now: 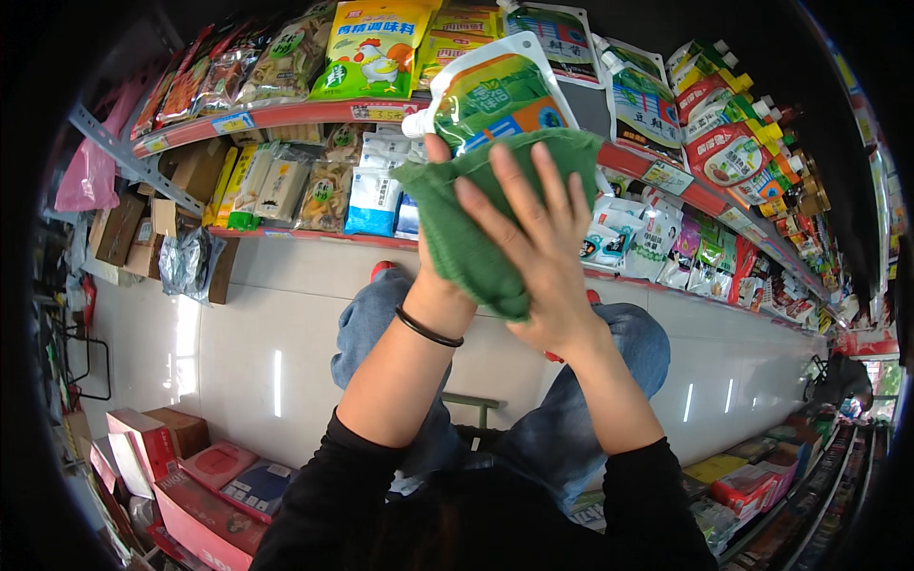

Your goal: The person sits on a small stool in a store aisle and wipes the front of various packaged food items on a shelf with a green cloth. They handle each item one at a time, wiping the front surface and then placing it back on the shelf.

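Observation:
A spouted plastic pouch (493, 89) with a white cap, mostly green with an orange and blue lower part, is held tilted in front of the upper shelf. My left hand (446, 285) supports it from below and behind; its thumb shows beside the cap, while a green cloth (475, 235) hides most of its fingers. Over the pouch's lower part, my right hand (546, 239) presses that cloth with its fingers spread. Similar spouted pouches (643, 103) stand on the shelf just behind, to the right.
Yellow seasoning bags (371, 50) fill the upper shelf's left part, above its red front edge (285, 110). White and blue packets (373, 200) line the lower shelf. Cardboard boxes (118, 228) stand at left, pink boxes (214, 514) behind at lower left. A person (842, 382) is far right.

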### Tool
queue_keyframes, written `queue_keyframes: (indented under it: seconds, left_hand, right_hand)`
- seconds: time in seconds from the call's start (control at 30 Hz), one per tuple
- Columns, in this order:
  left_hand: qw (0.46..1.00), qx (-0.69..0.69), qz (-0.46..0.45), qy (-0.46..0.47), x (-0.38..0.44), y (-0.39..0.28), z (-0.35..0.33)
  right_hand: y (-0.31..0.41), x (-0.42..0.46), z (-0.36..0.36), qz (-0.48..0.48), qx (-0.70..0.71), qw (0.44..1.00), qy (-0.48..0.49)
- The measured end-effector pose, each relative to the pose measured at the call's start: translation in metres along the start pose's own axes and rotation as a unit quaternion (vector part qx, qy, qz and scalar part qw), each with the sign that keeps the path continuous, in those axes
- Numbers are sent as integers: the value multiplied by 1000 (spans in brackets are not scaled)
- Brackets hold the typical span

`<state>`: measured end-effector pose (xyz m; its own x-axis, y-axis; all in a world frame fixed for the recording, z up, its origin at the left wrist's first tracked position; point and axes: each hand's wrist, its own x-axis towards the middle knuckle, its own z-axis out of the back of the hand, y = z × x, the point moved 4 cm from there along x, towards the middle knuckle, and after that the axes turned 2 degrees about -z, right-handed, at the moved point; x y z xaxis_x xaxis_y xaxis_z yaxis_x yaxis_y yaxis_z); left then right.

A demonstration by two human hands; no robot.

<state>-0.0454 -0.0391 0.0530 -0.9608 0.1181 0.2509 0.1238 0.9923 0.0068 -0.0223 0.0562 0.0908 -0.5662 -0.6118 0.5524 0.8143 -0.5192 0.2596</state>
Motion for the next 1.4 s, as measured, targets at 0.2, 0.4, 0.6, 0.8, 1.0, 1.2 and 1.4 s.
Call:
queue_keyframes:
  seconds: [0.2, 0.4, 0.6, 0.8, 1.0, 1.2, 1.4]
  left_hand:
    - [997, 63, -47, -3, 0, 5, 10]
    - [988, 140, -13, -62, 5, 26, -4]
    - [985, 165, 2, -45, 9, 24, -7]
    - [928, 360, -40, -82, 7, 18, -7]
    - [899, 417, -70, -118, 5, 13, -13]
    - [884, 422, -103, -175, 3, 9, -14]
    - [913, 380, -81, -126, 10, 3, -11]
  right_hand:
    - [-41, 0, 10, -43, -12, 999, -25]
    - [-113, -27, 26, -287, 415, 847, -165]
    - [-116, -54, 33, -323, 836, 422, -139]
    - [-112, -69, 32, -424, 711, 532, -179]
    - [-111, -72, 22, -442, 719, 503, -185]
    - [-111, -73, 18, -420, 728, 510, -181]
    - [-113, -73, 21, -388, 702, 557, -215]
